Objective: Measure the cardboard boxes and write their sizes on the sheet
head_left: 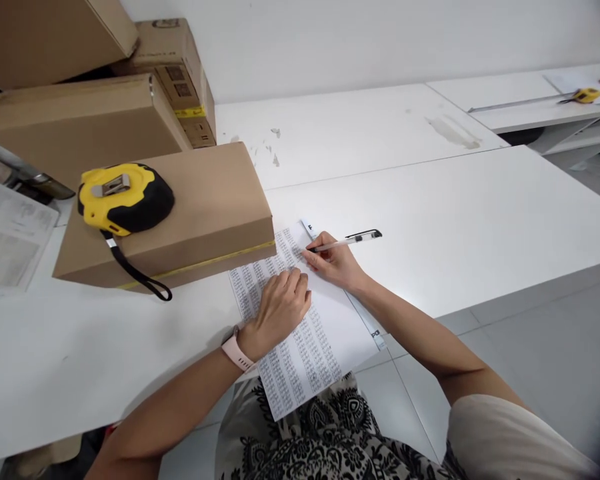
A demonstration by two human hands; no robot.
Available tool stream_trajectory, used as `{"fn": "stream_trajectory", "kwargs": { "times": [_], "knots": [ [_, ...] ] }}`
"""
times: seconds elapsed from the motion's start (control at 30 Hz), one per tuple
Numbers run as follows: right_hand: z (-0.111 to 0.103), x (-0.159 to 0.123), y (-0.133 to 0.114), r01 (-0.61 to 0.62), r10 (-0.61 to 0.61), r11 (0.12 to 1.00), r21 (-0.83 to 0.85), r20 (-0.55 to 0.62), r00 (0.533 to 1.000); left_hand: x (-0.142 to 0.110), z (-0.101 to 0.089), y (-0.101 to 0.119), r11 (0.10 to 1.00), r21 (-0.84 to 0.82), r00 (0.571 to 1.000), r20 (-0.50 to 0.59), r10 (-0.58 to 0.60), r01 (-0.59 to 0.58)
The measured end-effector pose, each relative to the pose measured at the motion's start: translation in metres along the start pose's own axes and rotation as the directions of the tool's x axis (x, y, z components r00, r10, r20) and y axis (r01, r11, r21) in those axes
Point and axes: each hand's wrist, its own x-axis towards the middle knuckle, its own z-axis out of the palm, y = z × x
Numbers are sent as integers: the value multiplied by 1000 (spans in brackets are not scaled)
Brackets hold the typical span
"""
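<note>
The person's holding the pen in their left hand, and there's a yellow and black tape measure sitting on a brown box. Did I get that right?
Not quite: the head view shows the pen in the person's right hand, not the left. The rest is right: a yellow and black tape measure sits on a brown box.

Cardboard boxes [85, 123] and white worktables [445, 220] suggest a workroom.

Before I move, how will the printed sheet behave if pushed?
Probably light and floppy: the printed sheet looks thin. Its near end may droop, overhanging the table. It might wrinkle rather than slide, with the left hand resting on it.
</note>
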Motion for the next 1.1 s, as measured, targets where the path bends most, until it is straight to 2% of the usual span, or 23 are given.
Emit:
{"fn": "stream_trajectory", "kwargs": {
  "times": [0.2, 0.4, 0.73, 1.1],
  "knots": [
    [2, 0, -7, -12, 14, 995, -104, 20, 1000, -6, 2, 7, 997, 55, 998, 34, -52, 50],
    [8, 1, -1, -20, 20, 1000, 11, -1, 1000, -7, 2, 9, 996, 12, 992, 86, -90, 89],
    [12, 2, -4, -19, 19, 991, -130, 2, 1000, -6, 0, 9, 996, 56, 982, 176, -72, 63],
    [13, 2, -1, 7, -6, 986, -169, 5, 1000, -8, 2, 9, 996, 60, 984, 161, -80, 71]
  ]
}}
